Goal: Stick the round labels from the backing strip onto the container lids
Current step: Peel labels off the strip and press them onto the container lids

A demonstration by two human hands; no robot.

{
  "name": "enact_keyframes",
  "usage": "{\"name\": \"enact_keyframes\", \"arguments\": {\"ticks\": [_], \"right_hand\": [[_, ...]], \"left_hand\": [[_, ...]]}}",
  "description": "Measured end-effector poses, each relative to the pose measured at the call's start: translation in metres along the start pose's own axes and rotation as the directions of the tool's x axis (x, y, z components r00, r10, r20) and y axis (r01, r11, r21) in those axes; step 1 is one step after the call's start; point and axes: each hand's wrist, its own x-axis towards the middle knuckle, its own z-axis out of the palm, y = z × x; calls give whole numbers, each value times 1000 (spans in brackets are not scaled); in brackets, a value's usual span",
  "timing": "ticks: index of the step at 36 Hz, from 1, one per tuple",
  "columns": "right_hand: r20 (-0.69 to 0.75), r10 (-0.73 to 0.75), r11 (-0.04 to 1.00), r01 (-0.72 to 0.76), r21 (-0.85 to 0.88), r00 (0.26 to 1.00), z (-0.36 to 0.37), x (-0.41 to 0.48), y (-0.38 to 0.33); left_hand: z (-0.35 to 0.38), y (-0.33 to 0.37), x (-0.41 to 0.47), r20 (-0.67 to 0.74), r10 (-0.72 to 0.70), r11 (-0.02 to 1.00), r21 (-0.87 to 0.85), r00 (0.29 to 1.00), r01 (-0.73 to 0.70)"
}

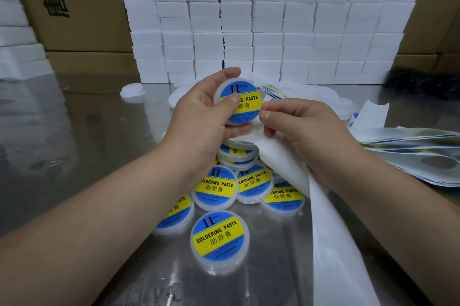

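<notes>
Stacked white boxes (261, 21) and brown cartons (74, 7) back a reflective metal table (74, 131)

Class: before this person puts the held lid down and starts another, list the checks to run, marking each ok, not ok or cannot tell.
1. Label sits inside the rim of the held lid: ok.
2. Left hand grips the lid, thumb on the label: ok.
3. Label edges pressed fully flat: cannot tell.
4. Right hand holds the backing strip: ok.
5. Bare lids lie behind the hands: ok.
</notes>
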Motion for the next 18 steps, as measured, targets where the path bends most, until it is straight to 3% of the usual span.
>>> {"name": "enact_keyframes", "arguments": {"ticks": [18], "right_hand": [[-60,17,1000,-17,-4,998,1,-4,-6]], "left_hand": [[2,1,-8,50,216,937,272,975,-221]]}}
